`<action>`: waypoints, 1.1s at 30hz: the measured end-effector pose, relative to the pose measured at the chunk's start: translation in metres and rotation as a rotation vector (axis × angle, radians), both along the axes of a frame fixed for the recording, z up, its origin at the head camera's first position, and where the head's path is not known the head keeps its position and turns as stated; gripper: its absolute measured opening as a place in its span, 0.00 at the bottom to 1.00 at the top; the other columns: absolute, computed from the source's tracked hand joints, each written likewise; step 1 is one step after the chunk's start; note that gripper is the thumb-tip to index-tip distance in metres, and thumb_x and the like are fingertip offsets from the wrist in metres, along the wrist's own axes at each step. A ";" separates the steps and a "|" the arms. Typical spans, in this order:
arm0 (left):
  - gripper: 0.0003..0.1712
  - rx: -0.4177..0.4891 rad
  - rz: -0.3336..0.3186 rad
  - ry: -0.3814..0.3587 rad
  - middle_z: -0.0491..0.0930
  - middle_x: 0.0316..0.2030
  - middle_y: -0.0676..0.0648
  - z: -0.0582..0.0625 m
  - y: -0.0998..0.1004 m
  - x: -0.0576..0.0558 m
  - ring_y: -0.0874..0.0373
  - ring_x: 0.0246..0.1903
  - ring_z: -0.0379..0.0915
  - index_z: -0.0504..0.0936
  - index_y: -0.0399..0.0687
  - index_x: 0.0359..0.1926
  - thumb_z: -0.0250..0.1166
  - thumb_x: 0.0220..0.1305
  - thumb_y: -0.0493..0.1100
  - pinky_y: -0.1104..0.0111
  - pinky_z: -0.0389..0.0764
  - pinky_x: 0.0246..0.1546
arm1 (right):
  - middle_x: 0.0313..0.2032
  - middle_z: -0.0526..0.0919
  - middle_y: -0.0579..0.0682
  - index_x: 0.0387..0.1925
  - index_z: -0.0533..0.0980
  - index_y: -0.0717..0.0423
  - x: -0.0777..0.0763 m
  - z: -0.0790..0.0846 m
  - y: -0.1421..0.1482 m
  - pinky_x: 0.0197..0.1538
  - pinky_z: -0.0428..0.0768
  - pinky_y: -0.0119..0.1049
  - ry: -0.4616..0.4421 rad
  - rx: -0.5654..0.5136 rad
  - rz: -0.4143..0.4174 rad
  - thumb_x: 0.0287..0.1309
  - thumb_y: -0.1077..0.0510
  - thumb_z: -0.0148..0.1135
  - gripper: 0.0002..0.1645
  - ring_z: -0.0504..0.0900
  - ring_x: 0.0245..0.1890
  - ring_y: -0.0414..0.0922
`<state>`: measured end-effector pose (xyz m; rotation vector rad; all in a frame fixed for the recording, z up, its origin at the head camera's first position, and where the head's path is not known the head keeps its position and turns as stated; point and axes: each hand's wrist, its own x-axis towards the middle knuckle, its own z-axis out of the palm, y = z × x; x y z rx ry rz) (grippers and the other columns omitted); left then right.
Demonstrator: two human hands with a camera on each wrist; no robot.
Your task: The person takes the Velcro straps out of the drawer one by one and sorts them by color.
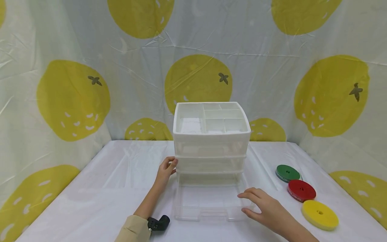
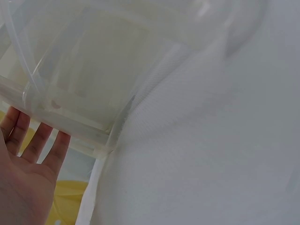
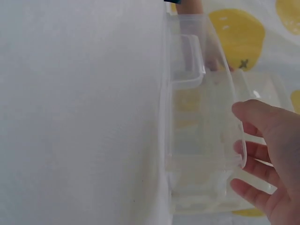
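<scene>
A white plastic drawer organizer (image 1: pixel 211 145) stands on the table, its top divided into several compartments. Its clear bottom drawer (image 1: pixel 187 213) is pulled out towards me and holds nothing that I can see. My left hand (image 1: pixel 164 171) rests against the organizer's left side, and the left wrist view shows its fingers (image 2: pixel 57 149) fairly straight along the plastic edge. At the drawer's front right corner is my right hand (image 1: pixel 267 210), thumb and fingers spread apart. In the right wrist view, those fingers (image 3: pixel 255 169) lie loosely about the drawer's rim without a visible pinch.
On the right of the table, green (image 1: pixel 288 173), red (image 1: pixel 301 191) and yellow (image 1: pixel 319 215) flat round discs with centre holes lie in a row. A white cloth (image 1: pixel 90 205) covers the table. Lemon-print sheets (image 1: pixel 136 84) hang behind and at both sides.
</scene>
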<state>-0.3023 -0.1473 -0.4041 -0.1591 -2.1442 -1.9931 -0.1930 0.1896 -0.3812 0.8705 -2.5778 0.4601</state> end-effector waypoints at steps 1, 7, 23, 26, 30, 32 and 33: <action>0.18 0.002 -0.001 -0.003 0.74 0.39 0.51 0.000 0.000 0.000 0.66 0.38 0.71 0.71 0.37 0.48 0.54 0.65 0.47 0.59 0.76 0.49 | 0.42 0.77 0.38 0.43 0.76 0.41 0.000 -0.001 -0.001 0.36 0.80 0.27 0.031 -0.004 0.020 0.39 0.54 0.72 0.25 0.76 0.39 0.37; 0.18 0.010 -0.006 -0.008 0.74 0.40 0.50 0.001 0.000 0.001 0.65 0.39 0.72 0.72 0.38 0.48 0.54 0.65 0.47 0.59 0.76 0.49 | 0.36 0.76 0.34 0.36 0.76 0.41 -0.002 -0.006 -0.003 0.39 0.73 0.14 0.129 -0.027 0.122 0.33 0.58 0.75 0.23 0.74 0.35 0.33; 0.20 0.010 -0.021 0.007 0.75 0.39 0.51 0.000 -0.001 0.000 0.68 0.37 0.71 0.71 0.35 0.50 0.54 0.65 0.47 0.60 0.76 0.49 | 0.31 0.76 0.33 0.33 0.76 0.41 -0.003 -0.007 -0.003 0.41 0.70 0.10 0.222 -0.011 0.194 0.24 0.64 0.77 0.28 0.74 0.30 0.30; 0.19 0.018 -0.020 0.002 0.75 0.38 0.52 0.000 -0.001 0.000 0.68 0.37 0.72 0.71 0.35 0.50 0.54 0.65 0.46 0.61 0.76 0.49 | 0.32 0.76 0.32 0.34 0.77 0.41 -0.004 -0.007 -0.003 0.41 0.70 0.11 0.235 -0.013 0.197 0.27 0.63 0.77 0.26 0.75 0.31 0.30; 0.19 0.024 -0.018 -0.005 0.74 0.38 0.53 0.001 0.000 0.000 0.67 0.37 0.71 0.70 0.35 0.50 0.53 0.66 0.45 0.60 0.76 0.49 | 0.32 0.76 0.32 0.34 0.77 0.41 -0.007 -0.007 -0.003 0.41 0.70 0.11 0.244 -0.029 0.199 0.30 0.62 0.76 0.25 0.75 0.31 0.30; 0.19 0.024 -0.020 -0.004 0.74 0.38 0.53 0.002 0.000 0.000 0.67 0.37 0.70 0.70 0.35 0.50 0.53 0.66 0.45 0.60 0.76 0.49 | 0.32 0.76 0.33 0.34 0.77 0.41 -0.008 -0.007 -0.003 0.41 0.70 0.11 0.244 -0.039 0.197 0.28 0.64 0.76 0.26 0.75 0.31 0.30; 0.19 0.026 -0.021 -0.003 0.74 0.37 0.54 0.002 0.000 0.001 0.68 0.37 0.70 0.70 0.35 0.50 0.53 0.66 0.45 0.60 0.76 0.49 | 0.32 0.76 0.33 0.33 0.77 0.41 -0.008 -0.007 -0.003 0.41 0.70 0.11 0.243 -0.043 0.196 0.27 0.64 0.77 0.27 0.76 0.30 0.31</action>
